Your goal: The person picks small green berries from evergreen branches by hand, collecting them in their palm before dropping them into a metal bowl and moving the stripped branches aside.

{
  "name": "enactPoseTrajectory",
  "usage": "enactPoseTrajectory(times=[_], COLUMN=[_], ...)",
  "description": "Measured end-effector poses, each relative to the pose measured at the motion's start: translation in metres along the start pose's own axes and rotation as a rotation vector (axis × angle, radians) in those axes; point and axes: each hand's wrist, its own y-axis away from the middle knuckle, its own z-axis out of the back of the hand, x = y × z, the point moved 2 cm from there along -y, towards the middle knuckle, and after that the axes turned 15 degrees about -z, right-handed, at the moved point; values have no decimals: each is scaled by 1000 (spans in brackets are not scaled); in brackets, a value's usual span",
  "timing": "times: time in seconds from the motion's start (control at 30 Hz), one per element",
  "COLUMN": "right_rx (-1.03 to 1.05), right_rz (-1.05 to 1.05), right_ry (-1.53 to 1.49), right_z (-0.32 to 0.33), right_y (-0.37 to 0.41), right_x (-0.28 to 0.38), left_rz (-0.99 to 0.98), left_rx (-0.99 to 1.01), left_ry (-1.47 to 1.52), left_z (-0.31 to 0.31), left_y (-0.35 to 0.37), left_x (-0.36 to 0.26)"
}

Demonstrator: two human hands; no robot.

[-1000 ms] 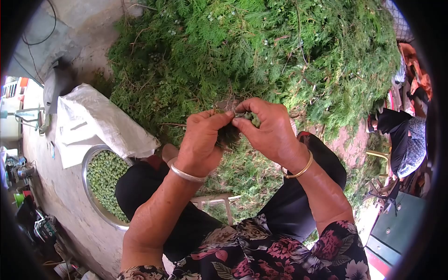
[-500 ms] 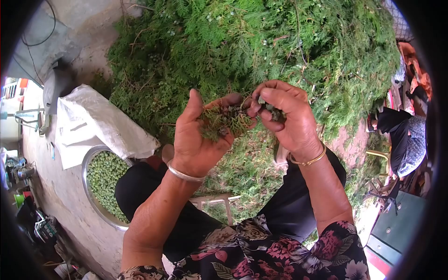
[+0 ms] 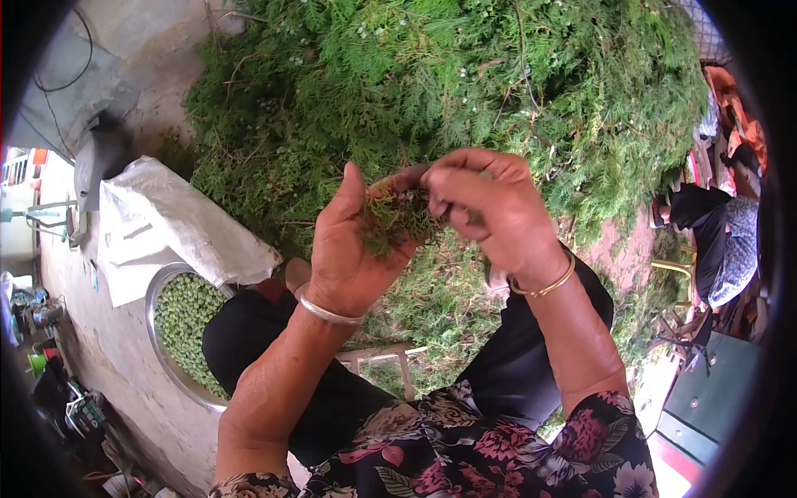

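My left hand [image 3: 353,249] is palm up, its fingers curled round a small green and brown sprig [image 3: 388,222]. Against the sprig's right side, my right hand [image 3: 490,207] has its fingers bent in a pinch; what lies between them is blurred. Beyond both hands rises a large heap of green conifer branches [image 3: 415,91] with small pale cones. To the left of my knee, a round metal basin [image 3: 152,319] holds many small green cones [image 3: 189,324].
A white sack [image 3: 170,228] lies beside the basin. At the right sits another person [image 3: 730,249], near a green board [image 3: 718,398]. Cut sprigs [image 3: 440,311] cover the ground between my legs. Tools and clutter [image 3: 79,407] stand at the lower left.
My right hand has shifted slightly left and turned, its fingers now closer to the sprig. The dark green bits seen in its fingers before are no longer clearly visible.
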Motion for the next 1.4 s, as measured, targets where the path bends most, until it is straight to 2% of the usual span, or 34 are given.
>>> enactPoseTrajectory(times=[0.1, 0.13, 0.2, 0.23, 0.27, 0.33, 0.37, 0.4, 0.47, 0.53, 0.6, 0.63, 0.67, 0.7, 0.73, 0.8, 0.87, 0.9, 0.97, 1.0, 1.07, 1.13, 1.2, 1.23, 1.27, 1.33, 1.4], right_rx=[96, 145, 169, 195, 222, 206, 190, 191, 181, 179, 184, 47, -79, -113, -69, -313, -280, -275, -292, -252, -280, -236, -200, -162, -153, -44, 78], right_rz=[-24, -49, -71, -86, -101, -112, -127, -122, -117, -89, -58, 66, 191, 289, 292, 899, 985, 1001, 1037, 1046, 1187, 1207, 1266, 1292, 1299, 1339, 1168], right_ry=[-312, -465, -533, -627, -720, -745, -770, -769, -802, -752, -699, -476, -250, -49, -42, 558, 607, 657, 767, 764, 811, 836, 1022, 1104, 1113, 1120, 1029], right_z=[15, 20, 26, 28, 29, 31, 32, 32, 32, 32, 25, 19, 9, 0, -10, -33, -54, -64, -81, -90, -107, -125, -147, -156, -166, -188, -212], right_y=[-5, -8, -14, -16, -18, -20, -21, -20, -19, -16, -8, 1, 9, 16, 16, 21, 31, 36, 49, 53, 62, 73, 87, 91, 93, 99, 109], right_x=[5, 6, 4, 3, 2, 0, 0, 0, -1, -1, -2, -3, -4, -8, -15, -25, -22, -18, -14, -13, -11, -11, -10, -14, -18, -26, -29], left_rz=[-7, -2, -41, 70, 71, 288, 12, 9, -325, -269, -15, 107, 75, 124, 166, 63, -56, -103, -590, -625, -59, -83, -137, -239, -248, -272, -416], left_rx=[-116, -111, 16, -1, 4, 500, 759, 764, 746, 675, 29, -26, -29, -62, -91, -128, -50, -60, 99, 82, 118, 145, 62, 6, 13, -161, -280], left_ry=[-146, -147, -474, -550, -553, -1073, -1389, -1391, -1728, -1674, -781, -568, -577, -385, -193, -143, 56, 55, -568, -572, 234, 321, 192, 254, 262, 227, -79], left_z=[-11, -4, 16, 19, 18, -6, -13, -10, 1, 2, 3, 0, 3, 10, 12, 6, -4, -10, -27, -26, -23, -42, -47, -42, -39, -35, -41], left_y=[3, 2, 2, 6, 10, 23, 28, 28, 24, 19, 16, 15, 14, 14, 15, 19, 28, 35, 51, 50, 42, 63, 95, 102, 111, 138, 179], left_x=[1, 3, 6, 8, 11, 30, 37, 40, 40, 35, 35, 31, 29, 32, 34, 39, 38, 35, 20, 13, 5, -11, -32, -36, -42, -60, -86])
